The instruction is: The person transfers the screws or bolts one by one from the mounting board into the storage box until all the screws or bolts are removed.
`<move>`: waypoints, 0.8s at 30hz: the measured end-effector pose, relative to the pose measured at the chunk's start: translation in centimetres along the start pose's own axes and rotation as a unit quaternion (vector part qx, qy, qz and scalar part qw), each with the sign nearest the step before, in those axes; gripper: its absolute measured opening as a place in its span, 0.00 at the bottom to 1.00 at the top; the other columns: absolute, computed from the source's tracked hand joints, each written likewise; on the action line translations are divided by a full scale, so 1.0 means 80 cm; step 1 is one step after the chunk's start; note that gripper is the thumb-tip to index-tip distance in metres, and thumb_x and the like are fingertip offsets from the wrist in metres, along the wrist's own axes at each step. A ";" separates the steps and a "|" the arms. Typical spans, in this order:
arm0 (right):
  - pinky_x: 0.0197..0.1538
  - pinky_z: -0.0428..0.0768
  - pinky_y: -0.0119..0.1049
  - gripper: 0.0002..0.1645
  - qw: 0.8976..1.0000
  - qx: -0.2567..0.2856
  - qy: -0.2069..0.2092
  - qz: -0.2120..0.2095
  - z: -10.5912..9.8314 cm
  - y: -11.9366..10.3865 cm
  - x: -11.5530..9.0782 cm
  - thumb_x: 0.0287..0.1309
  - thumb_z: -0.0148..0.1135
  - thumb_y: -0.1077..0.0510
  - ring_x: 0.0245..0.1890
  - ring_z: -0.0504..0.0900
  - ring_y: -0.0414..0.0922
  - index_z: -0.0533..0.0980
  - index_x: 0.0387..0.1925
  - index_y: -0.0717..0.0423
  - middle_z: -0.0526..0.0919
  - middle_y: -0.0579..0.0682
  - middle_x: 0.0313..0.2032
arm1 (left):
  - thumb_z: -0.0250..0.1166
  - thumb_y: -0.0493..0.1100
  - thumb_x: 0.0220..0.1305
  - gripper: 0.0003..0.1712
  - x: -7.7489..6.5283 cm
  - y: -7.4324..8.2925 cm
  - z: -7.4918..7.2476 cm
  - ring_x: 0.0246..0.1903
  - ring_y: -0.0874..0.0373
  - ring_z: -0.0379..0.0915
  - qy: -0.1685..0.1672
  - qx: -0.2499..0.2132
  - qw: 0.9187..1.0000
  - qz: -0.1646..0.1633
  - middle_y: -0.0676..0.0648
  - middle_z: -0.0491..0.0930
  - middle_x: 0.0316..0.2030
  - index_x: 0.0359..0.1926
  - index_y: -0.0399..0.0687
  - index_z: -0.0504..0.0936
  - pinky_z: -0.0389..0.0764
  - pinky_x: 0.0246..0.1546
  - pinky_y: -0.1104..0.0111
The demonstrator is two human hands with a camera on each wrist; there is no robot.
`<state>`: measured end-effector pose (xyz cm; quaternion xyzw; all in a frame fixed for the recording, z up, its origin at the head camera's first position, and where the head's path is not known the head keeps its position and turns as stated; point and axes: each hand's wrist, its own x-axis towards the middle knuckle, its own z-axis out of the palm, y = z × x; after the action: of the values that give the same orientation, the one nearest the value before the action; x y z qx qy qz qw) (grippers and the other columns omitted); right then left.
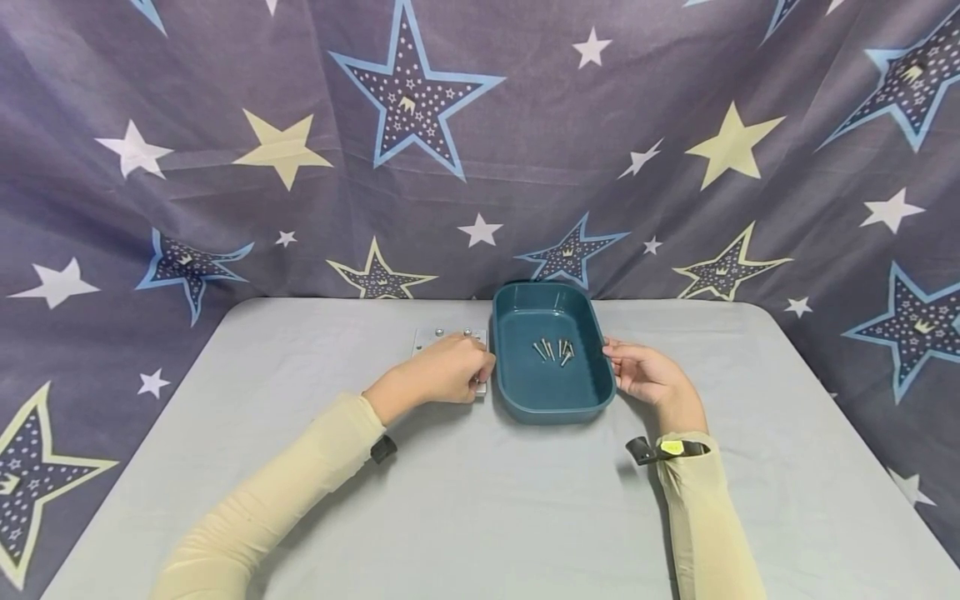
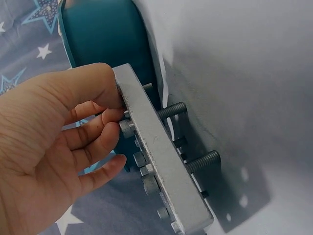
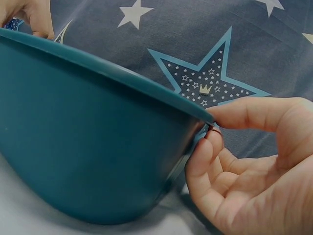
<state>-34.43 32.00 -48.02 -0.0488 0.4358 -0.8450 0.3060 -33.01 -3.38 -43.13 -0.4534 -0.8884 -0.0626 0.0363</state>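
A silver metal plate (image 2: 156,147) set with several bolts and screws sits left of the teal basin (image 1: 555,410). Two thick threaded bolts (image 2: 204,161) stick out of its underside toward the table. My left hand (image 1: 453,368) has its fingers curled at the plate's near right corner, pinching a screw whose head they hide. The tip of that screw (image 2: 147,86) shows on the plate's other side. On the basin's right side, my right hand (image 1: 643,371) grips the rim between thumb and curled fingers. Several loose screws (image 1: 566,358) lie on the basin floor.
Everything stands toward the back of a table (image 1: 480,500) with a pale grey cover. A dark star-patterned cloth (image 1: 525,192) hangs right behind its far edge. Each wrist wears a black strap with a small camera (image 1: 641,451).
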 end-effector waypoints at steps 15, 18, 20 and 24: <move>0.38 0.81 0.28 0.15 1.000 0.002 0.005 -0.002 0.000 0.001 -0.001 0.74 0.42 0.70 0.31 0.81 0.37 0.75 0.46 0.56 0.84 0.45 0.34 | 0.69 0.33 0.42 0.10 0.000 -0.001 0.003 0.31 0.58 0.79 0.007 0.005 1.000 0.001 0.55 0.82 0.26 0.25 0.52 0.81 0.80 0.48 0.58; 0.38 0.80 0.28 0.09 1.000 0.003 0.014 -0.002 0.001 0.001 -0.001 0.71 0.52 0.69 0.31 0.81 0.37 0.75 0.46 0.56 0.83 0.45 0.34 | 0.69 0.33 0.42 0.10 0.001 -0.002 0.003 0.31 0.58 0.79 0.007 0.005 1.000 0.001 0.55 0.81 0.26 0.25 0.53 0.81 0.80 0.48 0.58; 0.38 0.80 0.28 0.08 1.000 0.003 0.016 -0.001 0.002 0.001 -0.001 0.70 0.54 0.69 0.31 0.80 0.37 0.75 0.45 0.55 0.83 0.45 0.34 | 0.69 0.33 0.42 0.10 0.001 -0.002 0.003 0.31 0.58 0.79 0.007 0.004 1.000 0.001 0.55 0.81 0.26 0.25 0.53 0.81 0.80 0.48 0.58; 0.39 0.81 0.29 0.10 1.000 -0.001 0.014 -0.001 0.002 0.002 -0.001 0.72 0.50 0.69 0.32 0.81 0.37 0.75 0.45 0.55 0.83 0.45 0.34 | 0.69 0.33 0.42 0.10 0.000 -0.002 0.004 0.30 0.58 0.79 0.008 0.002 1.000 0.003 0.55 0.81 0.26 0.25 0.53 0.81 0.80 0.47 0.58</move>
<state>-34.22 31.88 -48.02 -0.0380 0.4407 -0.8454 0.2993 -33.17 -3.41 -43.45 -0.4550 -0.8870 -0.0640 0.0445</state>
